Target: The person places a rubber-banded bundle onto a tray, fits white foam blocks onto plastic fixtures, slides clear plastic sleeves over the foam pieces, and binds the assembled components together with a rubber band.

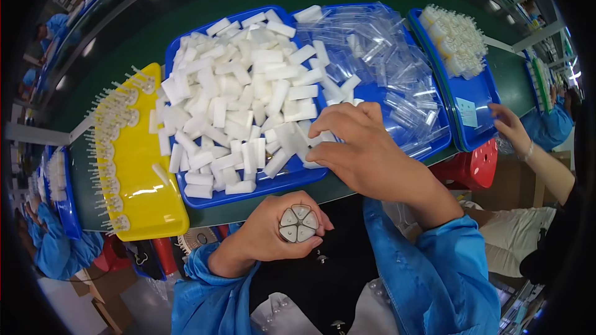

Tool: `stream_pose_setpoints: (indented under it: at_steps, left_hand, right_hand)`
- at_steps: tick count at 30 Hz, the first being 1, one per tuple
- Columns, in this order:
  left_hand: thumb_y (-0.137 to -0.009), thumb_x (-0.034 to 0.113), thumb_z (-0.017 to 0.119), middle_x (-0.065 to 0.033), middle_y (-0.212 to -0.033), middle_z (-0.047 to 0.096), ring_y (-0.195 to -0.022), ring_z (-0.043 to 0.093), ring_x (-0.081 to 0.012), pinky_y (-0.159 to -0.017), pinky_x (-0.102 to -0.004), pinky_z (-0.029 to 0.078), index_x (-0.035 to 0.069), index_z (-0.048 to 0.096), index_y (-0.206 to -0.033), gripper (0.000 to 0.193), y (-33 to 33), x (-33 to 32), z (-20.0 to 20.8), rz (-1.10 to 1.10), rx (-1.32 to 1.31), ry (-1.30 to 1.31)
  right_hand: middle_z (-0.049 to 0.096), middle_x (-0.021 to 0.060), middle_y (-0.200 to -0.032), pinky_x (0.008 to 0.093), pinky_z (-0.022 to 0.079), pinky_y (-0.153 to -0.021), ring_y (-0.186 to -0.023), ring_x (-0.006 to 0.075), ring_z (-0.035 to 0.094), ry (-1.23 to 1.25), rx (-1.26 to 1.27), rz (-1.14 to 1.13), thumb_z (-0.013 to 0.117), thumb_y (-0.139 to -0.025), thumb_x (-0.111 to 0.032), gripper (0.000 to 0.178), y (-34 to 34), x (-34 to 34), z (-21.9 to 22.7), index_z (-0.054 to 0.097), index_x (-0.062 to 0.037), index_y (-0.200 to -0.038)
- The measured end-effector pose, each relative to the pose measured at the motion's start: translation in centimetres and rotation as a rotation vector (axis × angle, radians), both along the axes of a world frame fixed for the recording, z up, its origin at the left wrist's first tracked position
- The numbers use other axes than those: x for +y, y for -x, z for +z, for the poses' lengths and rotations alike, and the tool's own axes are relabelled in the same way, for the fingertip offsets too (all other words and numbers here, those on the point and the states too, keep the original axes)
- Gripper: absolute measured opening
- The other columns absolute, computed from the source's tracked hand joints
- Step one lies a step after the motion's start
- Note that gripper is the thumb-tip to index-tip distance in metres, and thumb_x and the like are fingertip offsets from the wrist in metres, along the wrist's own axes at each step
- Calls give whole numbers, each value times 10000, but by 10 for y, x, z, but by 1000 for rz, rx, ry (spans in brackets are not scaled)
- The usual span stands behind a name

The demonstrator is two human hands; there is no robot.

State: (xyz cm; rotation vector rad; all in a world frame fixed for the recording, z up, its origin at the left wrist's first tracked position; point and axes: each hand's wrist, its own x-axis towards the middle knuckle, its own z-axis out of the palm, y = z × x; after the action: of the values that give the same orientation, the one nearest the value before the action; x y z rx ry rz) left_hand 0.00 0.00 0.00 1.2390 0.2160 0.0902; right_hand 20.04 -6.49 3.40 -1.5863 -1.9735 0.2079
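My left hand (264, 231) is wrapped round a round bundle of wedge-shaped pieces (298, 224), held low in front of my body. Its end faces up, with pale grey wedges set in a ring. My right hand (366, 152) reaches over the near right corner of a blue tray (273, 181). Thumb and forefinger are curved and apart, beside the heaped white foam-like blocks (245, 96). Nothing shows clearly between these fingers. A second blue tray (442, 135), partly behind my right hand, holds clear plastic tubes (379, 49).
A yellow tray (146, 192) at the left carries rows of white pronged parts (112, 149). Another blue tray (481, 96) at the right holds pale pronged pieces (456, 40). A co-worker's hand (512, 127) is near it. A red stool (475, 167) stands below the table edge.
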Motion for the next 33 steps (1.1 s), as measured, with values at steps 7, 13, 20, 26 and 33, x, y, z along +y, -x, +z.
stream_pose_setpoints:
  at_steps: [7,13,20,26,33]
  left_hand:
    - [-648,-18,749,-54,-788,595,-736,580,-112,-636,-245,475,45,526,-879,327,23,3,-2,72,27,50]
    - [-601,-46,780,-72,-800,575,-745,577,-136,-632,-265,480,41,504,-868,394,37,14,-3,116,14,-36]
    - [-666,-17,738,-42,-834,577,-727,563,-95,-678,-227,452,55,508,-924,353,44,12,-13,377,-92,-176]
    - [-687,-85,652,-145,-1019,565,-866,574,-145,-784,-262,444,33,455,-969,363,31,17,-7,777,-152,-126]
    - [-676,-3,704,-63,-792,615,-747,599,-110,-686,-245,469,31,525,-902,290,15,18,2,869,-63,-372]
  right_hand:
    - [504,20,-837,384,285,-819,-887,199,473,43,-208,150,611,-671,-88,127,27,44,-16,679,-107,-777]
    - [518,27,-831,406,298,-849,-940,204,449,123,-449,219,593,-684,-133,85,42,70,-25,666,-101,-715]
    - [526,10,-800,399,294,-813,-906,196,473,26,-387,200,650,-645,-121,41,39,80,-21,627,-102,-673]
    - [523,19,-782,391,286,-754,-887,205,494,-7,-122,177,659,-663,-108,56,35,69,16,618,-98,-700]
    - [530,11,-821,386,265,-761,-898,223,499,-74,-141,33,663,-675,-104,111,47,40,32,609,-121,-771]
